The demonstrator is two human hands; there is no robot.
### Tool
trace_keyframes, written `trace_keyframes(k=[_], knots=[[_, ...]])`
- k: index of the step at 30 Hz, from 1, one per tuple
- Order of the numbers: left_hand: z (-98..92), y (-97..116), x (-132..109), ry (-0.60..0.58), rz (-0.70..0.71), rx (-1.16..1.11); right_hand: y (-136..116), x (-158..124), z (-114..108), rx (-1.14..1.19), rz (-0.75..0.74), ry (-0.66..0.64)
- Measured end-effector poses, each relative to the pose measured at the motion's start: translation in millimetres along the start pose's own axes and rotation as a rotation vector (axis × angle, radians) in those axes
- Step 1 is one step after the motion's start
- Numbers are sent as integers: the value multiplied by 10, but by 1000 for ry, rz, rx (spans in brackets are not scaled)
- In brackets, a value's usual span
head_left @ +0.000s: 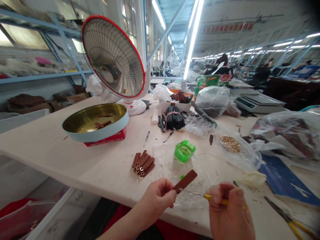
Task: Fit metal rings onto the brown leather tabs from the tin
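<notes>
Between the thumb and fingers of my left hand (161, 196) is a brown leather tab (186, 181), pinched near its lower end. My right hand (228, 208) is closed around a yellow-handled awl (208, 196). The awl's thin metal shaft points left, and its tip meets the lower end of the tab. Just beyond the hands stands a small bright green container (184, 151) on clear plastic film. Left of it lies a pile of brown leather tabs (144, 162) with gold-coloured metal loops at their ends.
A round tin (120, 120) holding a few brown pieces rests on a red box (107, 137), with a red-rimmed fan heater (113, 56) behind. Black strips (174, 118) lie bundled at the back. Gold hardware (230, 144), a blue folder (291, 180) and pliers (287, 216) are at the right.
</notes>
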State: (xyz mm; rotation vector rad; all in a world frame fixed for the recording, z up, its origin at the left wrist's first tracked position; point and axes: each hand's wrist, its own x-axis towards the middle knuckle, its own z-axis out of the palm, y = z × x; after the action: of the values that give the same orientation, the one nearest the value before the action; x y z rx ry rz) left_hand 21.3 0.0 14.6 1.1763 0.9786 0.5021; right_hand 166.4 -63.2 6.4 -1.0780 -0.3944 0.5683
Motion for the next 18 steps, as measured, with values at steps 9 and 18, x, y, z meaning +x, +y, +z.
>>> trace_keyframes(k=[9,18], knots=[[-47,-25,-69,17,36,-28,103,-121,-157,-463,49,-352],[-120,-142,-43,21,19,46,374,-202,141,-317,343,-533]])
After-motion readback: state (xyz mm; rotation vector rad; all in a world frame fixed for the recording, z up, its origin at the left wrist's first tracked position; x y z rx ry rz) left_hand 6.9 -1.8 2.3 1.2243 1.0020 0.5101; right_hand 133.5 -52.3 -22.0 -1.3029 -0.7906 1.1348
